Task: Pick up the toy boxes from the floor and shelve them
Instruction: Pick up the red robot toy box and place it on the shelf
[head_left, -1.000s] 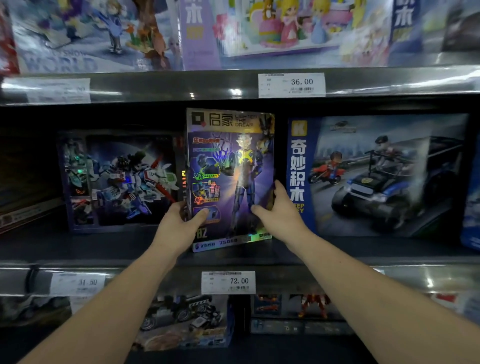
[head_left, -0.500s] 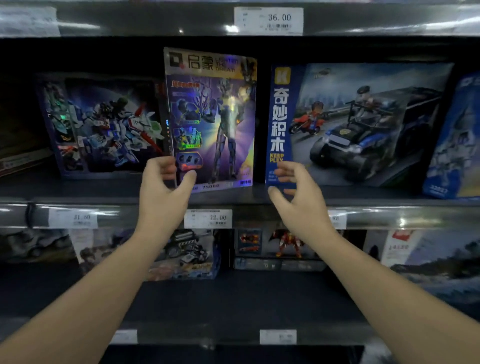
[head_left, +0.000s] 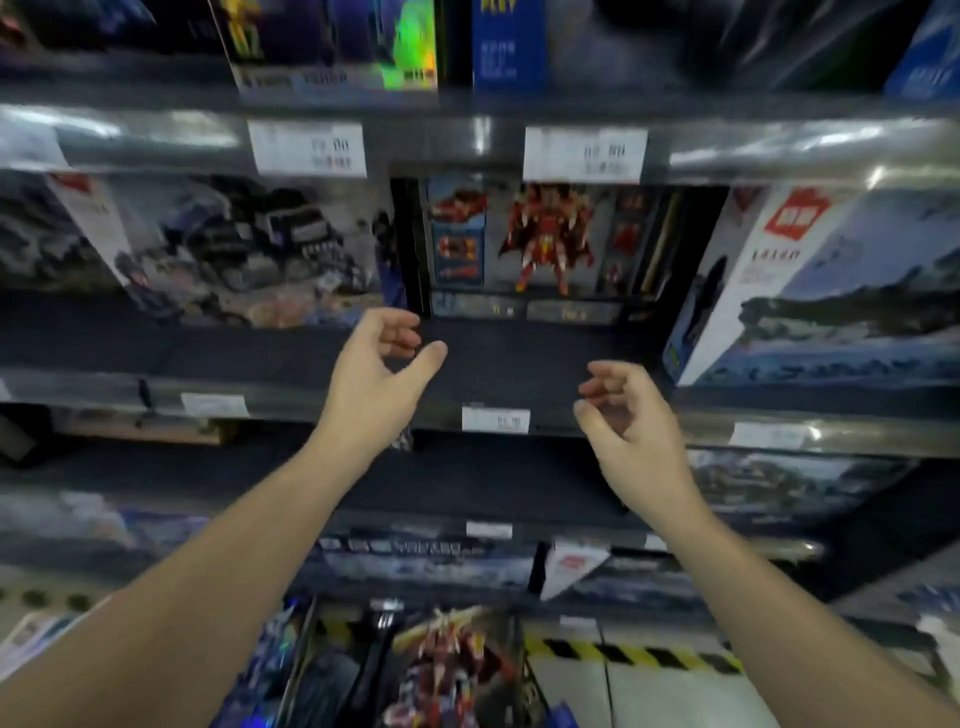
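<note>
Left hand: your left hand hangs in the air in front of the middle shelf, fingers loosely curled, thumb out, holding nothing.
Right hand: your right hand hangs slightly lower and well apart from the left, fingers relaxed and half bent, also holding nothing.
Shelf board: the dark shelf board lies just behind both hands, matte and bare where you face it.
Shelf rail: a shiny metal rail runs along the board's front edge, with a white price tag on it between your two wrists.
Back of shelf: a red robot box stands upright at the rear, a grey truck box to its left, and a tilted white box to its right.
Shelf above: a purple box with a holographic patch stands beside a blue box.
Floor boxes: a red-figure toy box sits low between your forearms. It seems to lean among other boxes, but the blur leaves that unclear.
Floor: pale floor tiles carry a yellow-and-black striped tape.
</note>
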